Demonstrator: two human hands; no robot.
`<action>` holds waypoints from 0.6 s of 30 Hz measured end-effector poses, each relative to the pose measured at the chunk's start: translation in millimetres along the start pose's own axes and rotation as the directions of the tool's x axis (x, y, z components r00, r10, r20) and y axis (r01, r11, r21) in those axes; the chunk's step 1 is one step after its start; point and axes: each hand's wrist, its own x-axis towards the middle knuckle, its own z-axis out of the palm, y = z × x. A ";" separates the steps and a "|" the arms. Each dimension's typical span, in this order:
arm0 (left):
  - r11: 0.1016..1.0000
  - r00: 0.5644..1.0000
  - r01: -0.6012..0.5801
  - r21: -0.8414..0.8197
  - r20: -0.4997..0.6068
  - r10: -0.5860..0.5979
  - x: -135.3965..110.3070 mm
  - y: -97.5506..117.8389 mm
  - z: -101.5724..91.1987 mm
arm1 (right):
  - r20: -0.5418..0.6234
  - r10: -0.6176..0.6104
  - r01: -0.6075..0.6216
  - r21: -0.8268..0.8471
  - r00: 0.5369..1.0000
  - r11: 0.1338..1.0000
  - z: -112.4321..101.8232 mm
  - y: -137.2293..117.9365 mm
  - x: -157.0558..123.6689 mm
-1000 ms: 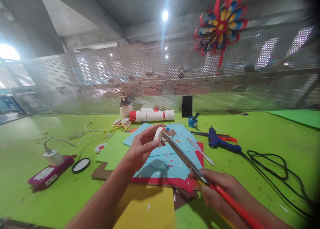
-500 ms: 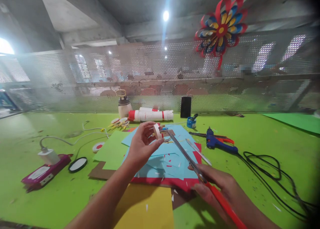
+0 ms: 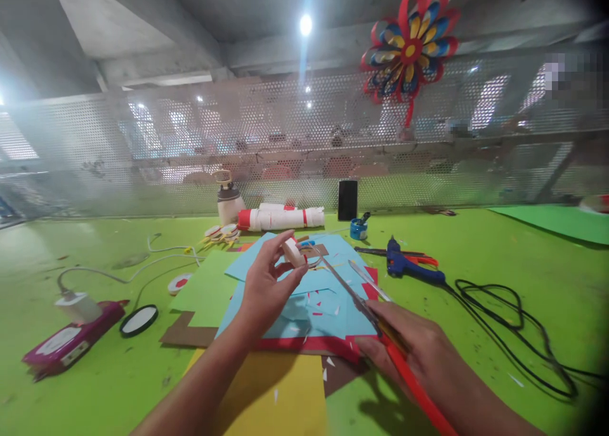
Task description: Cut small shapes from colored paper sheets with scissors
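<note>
Between the thumb and fingers of my left hand [image 3: 269,277] is a small white ring-shaped piece [image 3: 294,252] with red at its edge; its exact kind is unclear. My right hand [image 3: 412,337] grips a pair of red-handled scissors [image 3: 402,363], whose blades point forward and left towards the white piece. The blades look nearly closed, and their tips end just right of it. Beneath both hands lie light blue paper sheets [image 3: 280,309] strewn with small red and white scraps. Red paper [image 3: 309,345] and yellow paper [image 3: 273,391] show under them.
A blue glue gun [image 3: 412,268] with a looped black cord [image 3: 518,322] lies right. At left are a purple power strip [image 3: 73,341] and a black-rimmed disc [image 3: 138,320]. White rolled tubes [image 3: 280,218], a spray bottle [image 3: 229,201] and a phone-like dark slab [image 3: 347,200] stand behind.
The white piece has tilted in my left hand. My right hand with the scissors has shifted slightly, and the whole view has moved a little to the right.
</note>
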 end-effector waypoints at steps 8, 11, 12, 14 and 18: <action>0.996 0.998 -0.060 0.072 0.002 0.060 -3.5 1.3 3.0 | -0.019 -0.100 0.096 -0.162 0.995 0.982 6.8 -3.3 -4.5; 0.974 0.992 -0.122 0.189 0.032 0.118 -5.2 -1.7 0.6 | -0.060 -0.126 0.108 -0.252 0.990 0.962 10.4 -0.8 -6.1; 0.965 0.989 -0.145 0.218 0.036 0.140 -5.5 -2.5 -0.1 | -0.070 -0.134 0.110 -0.272 0.989 0.956 11.0 0.0 -6.4; 0.951 0.983 -0.182 0.249 0.039 0.178 -5.8 -3.0 -1.1 | -0.081 -0.155 0.123 -0.308 0.985 0.943 11.3 1.2 -6.6; 0.935 0.980 -0.198 0.293 0.049 0.192 -5.4 -0.9 -1.1 | -0.066 -0.183 0.147 -0.370 0.981 0.918 9.9 2.9 -6.0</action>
